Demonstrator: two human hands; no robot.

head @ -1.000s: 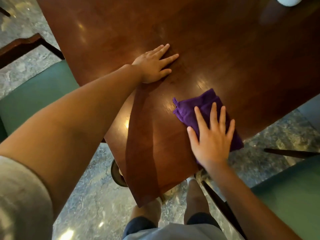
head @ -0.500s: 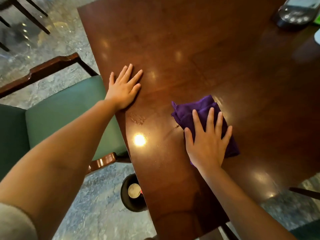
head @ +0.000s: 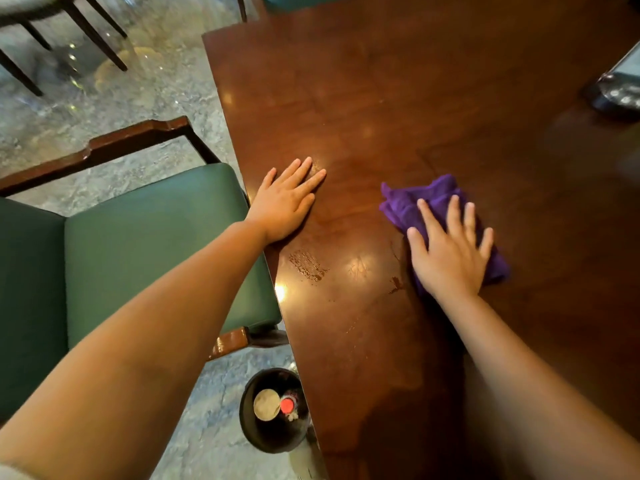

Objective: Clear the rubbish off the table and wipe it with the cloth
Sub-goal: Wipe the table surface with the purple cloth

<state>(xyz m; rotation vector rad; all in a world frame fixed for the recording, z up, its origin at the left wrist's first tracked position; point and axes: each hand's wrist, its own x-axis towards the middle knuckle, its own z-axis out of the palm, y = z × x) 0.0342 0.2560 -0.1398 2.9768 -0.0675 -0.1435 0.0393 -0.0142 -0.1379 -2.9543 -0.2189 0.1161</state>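
Note:
A folded purple cloth [head: 415, 199] lies on the dark polished wooden table [head: 398, 98]. My right hand [head: 450, 254] presses flat on the cloth with fingers spread, covering its near half. My left hand [head: 287, 202] rests palm down on the table near its left edge, fingers apart, holding nothing. Wet smears [head: 308, 265] show on the wood between the two hands. A black bin [head: 273, 410] stands on the floor below the table's left edge, with a round lid and a red-capped item inside.
A green-cushioned wooden chair [head: 145, 244] stands against the table's left side. A dark device [head: 620, 88] sits at the table's right edge. Other chair legs [head: 86, 32] stand on the marble floor at the far left.
The view has swung away from the near corner towards the middle of the table. My right hand has slid the cloth forward along the wood, and my left hand has shifted to the left edge.

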